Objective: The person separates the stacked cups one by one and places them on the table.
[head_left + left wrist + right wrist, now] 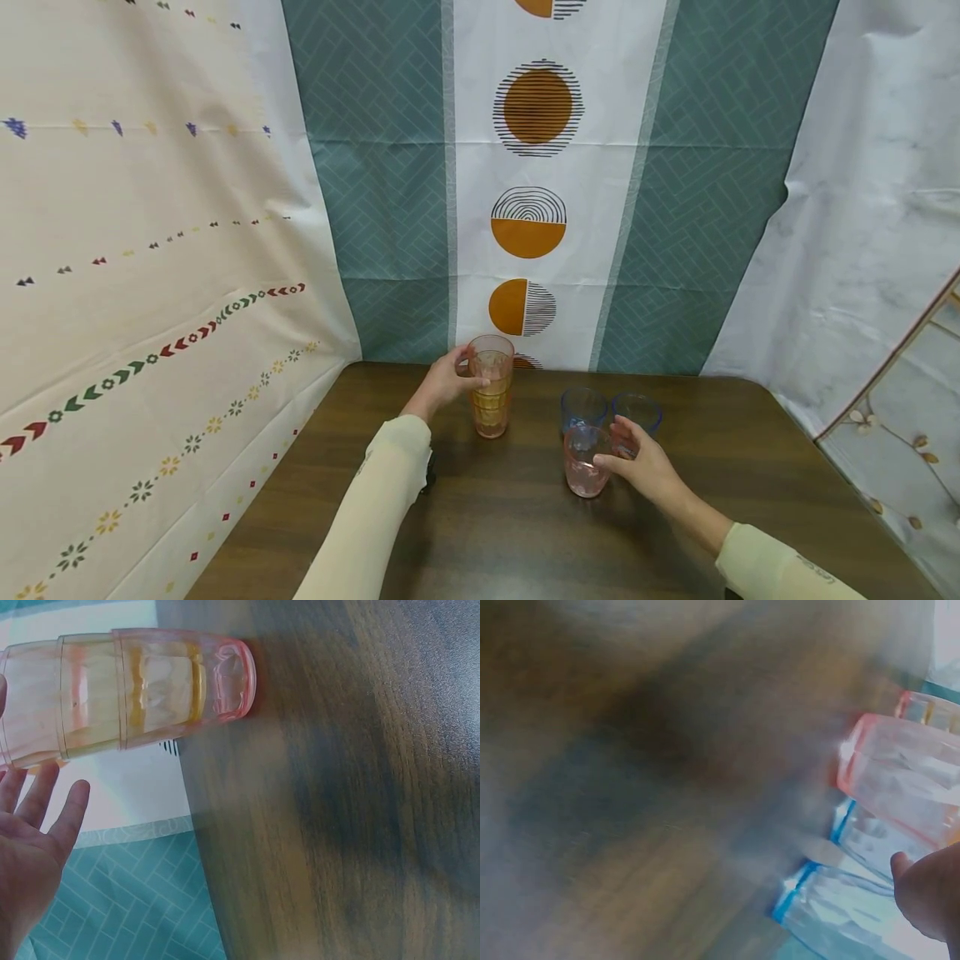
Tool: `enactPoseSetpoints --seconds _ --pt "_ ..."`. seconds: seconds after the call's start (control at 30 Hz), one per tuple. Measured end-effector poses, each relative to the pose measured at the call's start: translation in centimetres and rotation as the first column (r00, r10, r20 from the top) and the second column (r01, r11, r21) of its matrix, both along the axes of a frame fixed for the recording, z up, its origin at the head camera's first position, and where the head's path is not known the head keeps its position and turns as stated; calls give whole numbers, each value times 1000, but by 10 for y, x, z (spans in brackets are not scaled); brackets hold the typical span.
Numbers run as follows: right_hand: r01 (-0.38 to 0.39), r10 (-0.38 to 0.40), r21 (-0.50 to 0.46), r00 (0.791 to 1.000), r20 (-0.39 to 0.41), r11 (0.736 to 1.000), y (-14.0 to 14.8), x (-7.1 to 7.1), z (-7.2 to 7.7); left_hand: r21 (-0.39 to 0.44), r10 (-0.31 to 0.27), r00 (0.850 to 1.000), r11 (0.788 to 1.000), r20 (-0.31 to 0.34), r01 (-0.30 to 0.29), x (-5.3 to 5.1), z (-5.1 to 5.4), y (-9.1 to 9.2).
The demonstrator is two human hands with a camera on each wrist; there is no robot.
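My left hand (442, 386) holds a tall upright stack of pink and yellow glasses (492, 404) near its top, thumb across the front. The left wrist view shows the stack (157, 694) above the spread fingers of the hand (34, 847). My right hand (652, 475) is at the right side of a pink glass (585, 475), thumb over its near side and fingers spread; a firm hold cannot be made out. Behind that glass stand two blue-rimmed glasses (582, 404), partly hidden. In the right wrist view, part of the hand (930, 892) overlaps the blue-rimmed glasses (840, 900), beside the pink glass (896, 769).
The dark wooden table (495, 533) ends at a hanging teal and white cloth (390, 208). A patterned cream cloth (187, 350) hangs on the left, and a marbled white one (855, 250) on the right.
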State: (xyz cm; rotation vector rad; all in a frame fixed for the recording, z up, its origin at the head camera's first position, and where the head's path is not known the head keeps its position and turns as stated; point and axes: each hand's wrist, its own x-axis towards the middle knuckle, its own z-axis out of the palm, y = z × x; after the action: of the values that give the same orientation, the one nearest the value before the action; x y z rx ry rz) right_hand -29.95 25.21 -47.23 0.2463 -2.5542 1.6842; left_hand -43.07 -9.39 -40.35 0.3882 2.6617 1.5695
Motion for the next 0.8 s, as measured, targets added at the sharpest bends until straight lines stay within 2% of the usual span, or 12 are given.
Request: enactPoseSetpoints --seconds 0.3,0.5,0.8 --pt "-13 13 1 997 -75 1000 -9 -10 28 27 -4 1000 1000 4 4 1 -1 1" --pt "-59 54 -55 996 -77 997 -21 -16 47 24 -6 1000 1000 -4 6 0 -3 1" --pt "-108 103 -57 991 -91 992 -48 -32 75 17 -32 999 999 20 32 -2 -7 -1"
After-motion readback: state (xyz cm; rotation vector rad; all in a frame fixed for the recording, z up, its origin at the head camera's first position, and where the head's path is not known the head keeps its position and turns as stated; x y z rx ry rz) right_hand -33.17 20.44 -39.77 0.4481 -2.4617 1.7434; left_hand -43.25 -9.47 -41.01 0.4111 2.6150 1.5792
